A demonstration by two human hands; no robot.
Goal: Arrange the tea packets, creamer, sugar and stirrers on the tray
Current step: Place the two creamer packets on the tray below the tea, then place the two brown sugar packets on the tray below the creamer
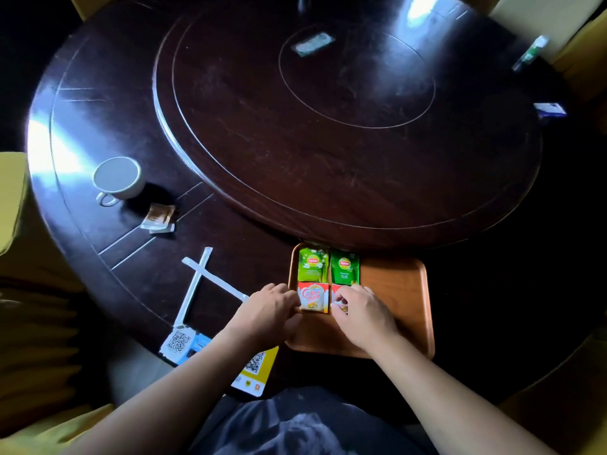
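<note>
While the left hand [269,310] rests loosely curled at the brown wooden tray [397,290], the right hand [361,313] pinches a red-and-white creamer sachet [335,292] lying there below two green tea packets [344,267]. Light and limp, it is best gripped by an edge. White paper-wrapped stirrers [210,279] lie crossed well left, unobstructed.

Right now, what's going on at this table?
A person is laying packets on a wooden tray. Two green tea packets sit side by side at its far left, with two creamer packets just below. The left hand and right hand are squaring up the creamers. Two wrapped stirrers lie crossed on the table, off the tray.
</note>
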